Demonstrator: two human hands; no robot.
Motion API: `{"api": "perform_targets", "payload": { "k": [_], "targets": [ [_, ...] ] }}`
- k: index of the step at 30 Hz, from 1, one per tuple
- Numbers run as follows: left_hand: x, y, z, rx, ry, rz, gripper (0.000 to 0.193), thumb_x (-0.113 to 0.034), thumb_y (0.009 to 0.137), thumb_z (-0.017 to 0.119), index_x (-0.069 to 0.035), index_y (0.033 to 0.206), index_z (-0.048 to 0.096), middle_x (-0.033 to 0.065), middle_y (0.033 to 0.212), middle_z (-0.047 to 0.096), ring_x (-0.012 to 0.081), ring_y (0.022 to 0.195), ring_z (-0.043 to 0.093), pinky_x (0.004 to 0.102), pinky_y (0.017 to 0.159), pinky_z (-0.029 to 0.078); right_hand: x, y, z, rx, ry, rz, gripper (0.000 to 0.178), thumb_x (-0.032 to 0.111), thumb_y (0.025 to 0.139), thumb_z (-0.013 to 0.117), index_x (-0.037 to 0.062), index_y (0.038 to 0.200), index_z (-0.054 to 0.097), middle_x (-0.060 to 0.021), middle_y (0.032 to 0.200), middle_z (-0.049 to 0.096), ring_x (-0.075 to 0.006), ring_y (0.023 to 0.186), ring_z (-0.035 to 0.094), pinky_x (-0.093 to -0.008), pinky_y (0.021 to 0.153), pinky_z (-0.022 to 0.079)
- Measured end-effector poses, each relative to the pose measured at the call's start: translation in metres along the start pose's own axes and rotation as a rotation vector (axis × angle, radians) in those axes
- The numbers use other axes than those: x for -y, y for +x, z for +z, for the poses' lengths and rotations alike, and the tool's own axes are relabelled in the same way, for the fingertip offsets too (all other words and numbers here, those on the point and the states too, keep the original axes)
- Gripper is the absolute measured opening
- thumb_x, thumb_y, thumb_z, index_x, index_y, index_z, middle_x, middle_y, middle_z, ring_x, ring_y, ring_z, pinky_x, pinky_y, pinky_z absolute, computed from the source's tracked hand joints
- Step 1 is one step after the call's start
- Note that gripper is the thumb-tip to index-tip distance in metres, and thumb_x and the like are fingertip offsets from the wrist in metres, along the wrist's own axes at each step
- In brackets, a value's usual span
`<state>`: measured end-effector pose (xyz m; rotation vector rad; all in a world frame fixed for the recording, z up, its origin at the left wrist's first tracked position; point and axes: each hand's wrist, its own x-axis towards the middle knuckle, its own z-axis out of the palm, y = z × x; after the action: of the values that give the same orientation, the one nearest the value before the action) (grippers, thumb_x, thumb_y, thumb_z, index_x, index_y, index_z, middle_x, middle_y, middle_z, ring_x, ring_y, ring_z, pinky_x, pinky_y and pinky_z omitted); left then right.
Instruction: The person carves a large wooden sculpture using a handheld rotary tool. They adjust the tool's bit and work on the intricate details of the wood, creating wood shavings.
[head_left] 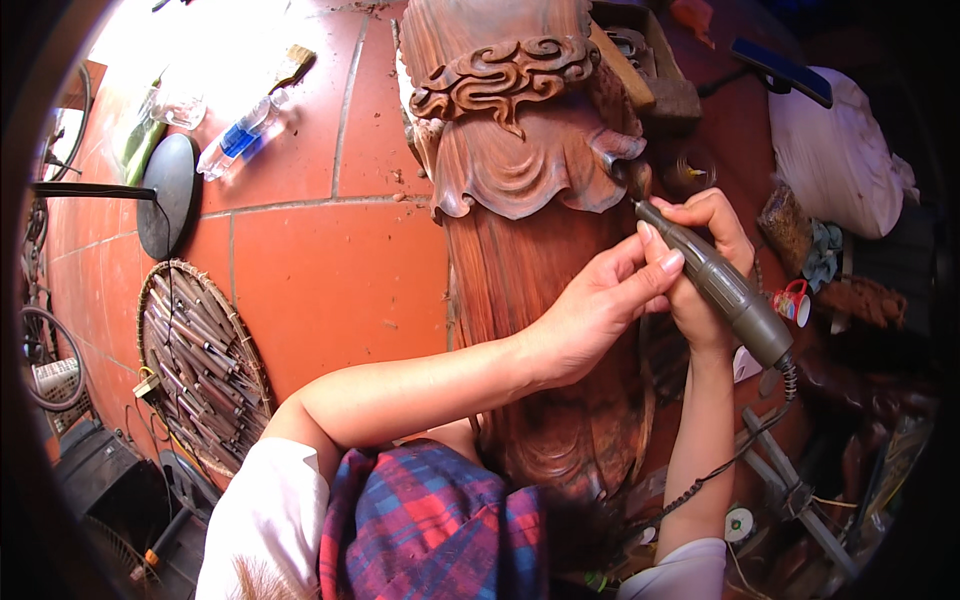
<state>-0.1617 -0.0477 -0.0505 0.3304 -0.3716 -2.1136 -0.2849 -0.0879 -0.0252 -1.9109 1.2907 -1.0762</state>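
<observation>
A rotary carving handpiece (727,292), dark grey-green with a coiled cord at its rear end, is gripped in my right hand (718,245). Its nose points up and left, close to the curled lower edge of a carved hem on a reddish-brown wood carving (520,170). Whether the bit touches the wood I cannot tell. My left hand (600,300) reaches across the carving. Its thumb and fingers are drawn together against the handpiece's front and my right hand; what they pinch, if anything, is hidden.
On the red tiled floor at left are a round basket of tool bits (205,370), a black round stand base (170,195), a plastic bottle (240,135) and a brush (293,68). At right sit a wooden box (665,85), a phone (782,70), a white sack (835,150) and a mug (792,302).
</observation>
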Motion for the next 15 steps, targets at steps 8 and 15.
{"api": "perform_targets", "payload": {
  "k": [8,15],
  "targets": [
    [0.0,-0.001,-0.004,0.022,-0.058,0.034,0.036,-0.033,0.096,0.049,-0.01,0.124,0.045,-0.0016,0.116,0.052,0.0063,0.109,0.048,0.0265,0.093,0.04,0.009,0.008,-0.001,0.042,-0.079,-0.005,0.015,0.001,0.074,0.07,0.0002,0.079,0.055,-0.0047,0.073,0.053,-0.0106,0.069,0.054,-0.0253,0.067,0.046],
    [0.006,-0.003,-0.004,0.058,-0.106,0.01,0.044,-0.034,0.097,0.047,-0.011,0.133,0.037,-0.0014,0.124,0.047,0.0076,0.115,0.044,0.0291,0.094,0.039,0.011,0.009,-0.006,0.08,-0.127,-0.042,0.015,0.002,0.074,0.071,0.0006,0.08,0.058,-0.0045,0.075,0.054,-0.0106,0.069,0.052,-0.0237,0.066,0.044]
  ]
}}
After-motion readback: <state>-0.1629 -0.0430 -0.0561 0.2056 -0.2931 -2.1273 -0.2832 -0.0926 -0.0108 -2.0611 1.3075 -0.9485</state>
